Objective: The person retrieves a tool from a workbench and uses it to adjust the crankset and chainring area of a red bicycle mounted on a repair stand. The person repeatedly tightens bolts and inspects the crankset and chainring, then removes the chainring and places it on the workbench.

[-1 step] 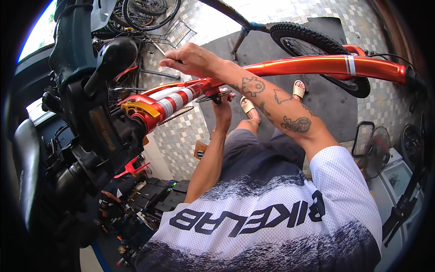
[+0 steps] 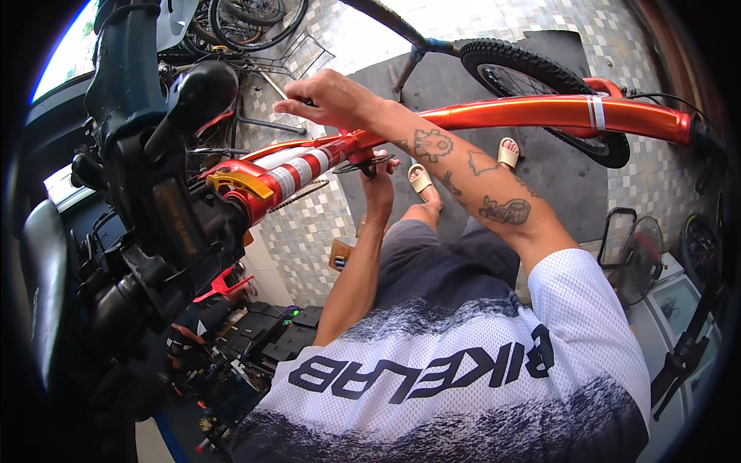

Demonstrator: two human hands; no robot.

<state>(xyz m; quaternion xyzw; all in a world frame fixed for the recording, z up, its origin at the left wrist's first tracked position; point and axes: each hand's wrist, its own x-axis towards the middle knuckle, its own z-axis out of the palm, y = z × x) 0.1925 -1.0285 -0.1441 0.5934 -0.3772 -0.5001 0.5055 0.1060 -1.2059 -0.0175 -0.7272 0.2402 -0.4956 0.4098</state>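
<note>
An orange-red bicycle frame (image 2: 494, 114) crosses in front of me, its seat tube banded in white and held at the left by the black clamp (image 2: 174, 224) of a repair stand. My right hand (image 2: 333, 99) reaches over to its far side, fingers curled, with a bit of something dark showing between them; what it is I cannot make out. Below the frame, my left hand (image 2: 378, 176) is raised on the near side with bent fingers at dark, thin round parts by the bottom of the seat tube. The frame and these parts partly hide its grip.
A knobby-tyred wheel (image 2: 532, 77) stands beyond the frame. Several bicycles (image 2: 258, 23) are at the far left. A black toolbox (image 2: 255, 328) and scattered tools lie at lower left. A pedestal fan (image 2: 642, 258) stands at right, above a dark handlebar (image 2: 683, 355).
My right hand has shifted very slightly to the right and up. My left hand and the bicycle frame look the same.
</note>
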